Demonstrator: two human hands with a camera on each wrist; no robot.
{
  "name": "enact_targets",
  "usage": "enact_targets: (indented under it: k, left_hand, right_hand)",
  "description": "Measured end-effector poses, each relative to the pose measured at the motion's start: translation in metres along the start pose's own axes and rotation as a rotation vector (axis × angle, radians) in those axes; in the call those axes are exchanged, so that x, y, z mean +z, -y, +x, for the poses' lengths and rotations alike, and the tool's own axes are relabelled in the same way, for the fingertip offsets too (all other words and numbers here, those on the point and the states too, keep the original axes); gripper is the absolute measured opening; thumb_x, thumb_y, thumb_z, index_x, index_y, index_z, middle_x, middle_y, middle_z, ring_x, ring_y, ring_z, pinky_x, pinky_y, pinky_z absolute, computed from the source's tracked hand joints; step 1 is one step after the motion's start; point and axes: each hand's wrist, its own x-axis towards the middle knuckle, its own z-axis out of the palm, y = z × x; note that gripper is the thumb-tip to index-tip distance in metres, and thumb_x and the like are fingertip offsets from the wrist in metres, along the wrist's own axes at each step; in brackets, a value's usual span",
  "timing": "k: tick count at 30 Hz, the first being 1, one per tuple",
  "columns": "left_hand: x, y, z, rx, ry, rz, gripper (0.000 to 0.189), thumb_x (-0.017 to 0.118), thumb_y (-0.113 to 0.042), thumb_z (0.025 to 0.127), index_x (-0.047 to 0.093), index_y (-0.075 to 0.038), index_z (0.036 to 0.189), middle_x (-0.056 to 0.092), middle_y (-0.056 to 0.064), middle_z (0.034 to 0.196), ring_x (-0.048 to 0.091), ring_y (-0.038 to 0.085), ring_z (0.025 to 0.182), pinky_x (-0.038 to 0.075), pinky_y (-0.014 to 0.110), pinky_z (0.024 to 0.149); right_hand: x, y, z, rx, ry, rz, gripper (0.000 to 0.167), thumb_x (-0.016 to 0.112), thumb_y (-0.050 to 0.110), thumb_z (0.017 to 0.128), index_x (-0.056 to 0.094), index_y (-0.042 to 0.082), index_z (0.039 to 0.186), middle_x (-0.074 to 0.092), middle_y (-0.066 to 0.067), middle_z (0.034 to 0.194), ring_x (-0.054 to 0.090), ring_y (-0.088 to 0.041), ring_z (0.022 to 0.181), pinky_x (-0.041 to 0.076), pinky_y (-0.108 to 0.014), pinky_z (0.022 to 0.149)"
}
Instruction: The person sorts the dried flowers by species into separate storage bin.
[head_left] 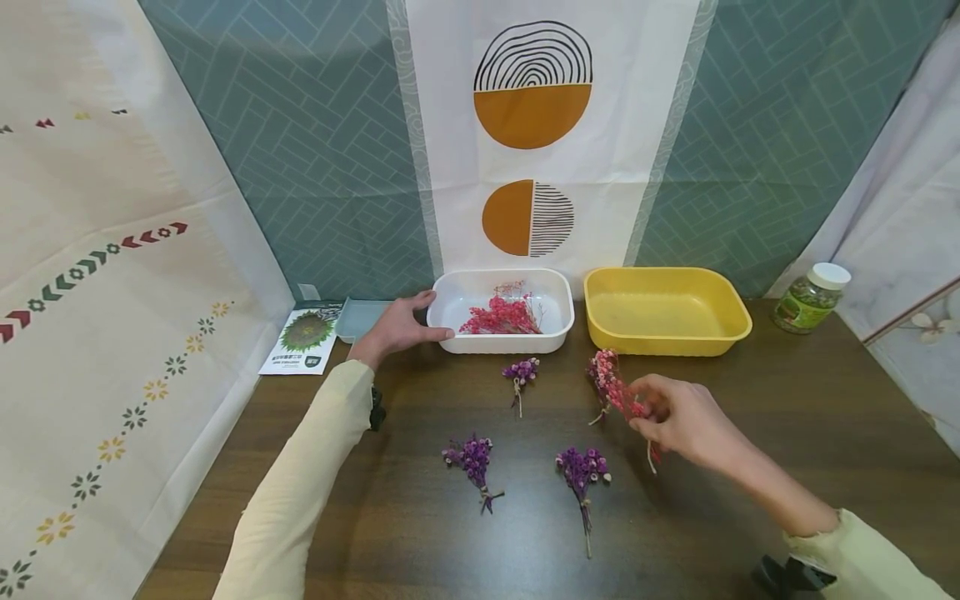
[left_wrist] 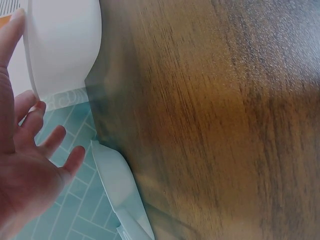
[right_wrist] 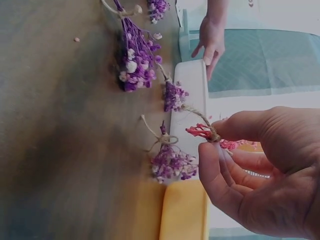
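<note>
My left hand (head_left: pixel 393 325) touches the left end of a white plastic basin (head_left: pixel 557 343), thumb and fingers spread along its rim. Inside that basin lie pink-red dried flowers (head_left: pixel 504 317). With thumb and fingertips my right hand (head_left: pixel 693 417) pinches a pink dried flower bunch (head_left: pixel 617 390) by its twine-tied stems (right_wrist: pixel 200 131). The held bunch overlaps a purple bunch (head_left: pixel 595 377) on the table. More tied purple bunches lie nearby: a small one (head_left: pixel 520 372) before the white basin, one at left (head_left: pixel 474 460), and one nearer me (head_left: pixel 582 472).
A yellow basin (head_left: pixel 667 344) stands right of the white one. At the far right is a white-lidded jar (head_left: pixel 812 297). A seed packet (head_left: pixel 303 337) and a pale blue tray (head_left: pixel 358 319) lie at the left. Patterned cloth (head_left: pixel 337 167) hangs behind the wooden table (head_left: pixel 405 533).
</note>
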Motion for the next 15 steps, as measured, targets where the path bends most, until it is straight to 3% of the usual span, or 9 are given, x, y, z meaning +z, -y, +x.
enact_targets:
  k: [9, 15]
  left_hand:
    - [0.0, 0.0, -0.001, -0.006, 0.004, -0.013, 0.102, 0.082, -0.055, 0.077, 0.034, -0.012, 0.157, 0.026, 0.009, 0.162, 0.025, 0.033, 0.147, 0.031, 0.056, 0.111]
    - [-0.001, -0.001, -0.001, -0.002, 0.0, -0.01, 0.103, 0.082, -0.054, 0.076, 0.034, -0.011, 0.156, 0.028, 0.01, 0.162, 0.026, 0.033, 0.147, 0.031, 0.055, 0.112]
  right_hand:
    - [-0.002, 0.003, 0.024, 0.001, 0.045, -0.002, 0.033, 0.079, 0.001, 0.083, 0.065, -0.002, 0.113, 0.062, 0.0, 0.078, 0.056, -0.011, 0.05, 0.049, -0.028, 0.049]
    - [0.0, 0.004, 0.039, -0.054, 0.045, 0.009, 0.033, 0.078, -0.001, 0.082, 0.064, -0.005, 0.112, 0.062, -0.001, 0.076, 0.056, -0.01, 0.048, 0.048, -0.029, 0.047]
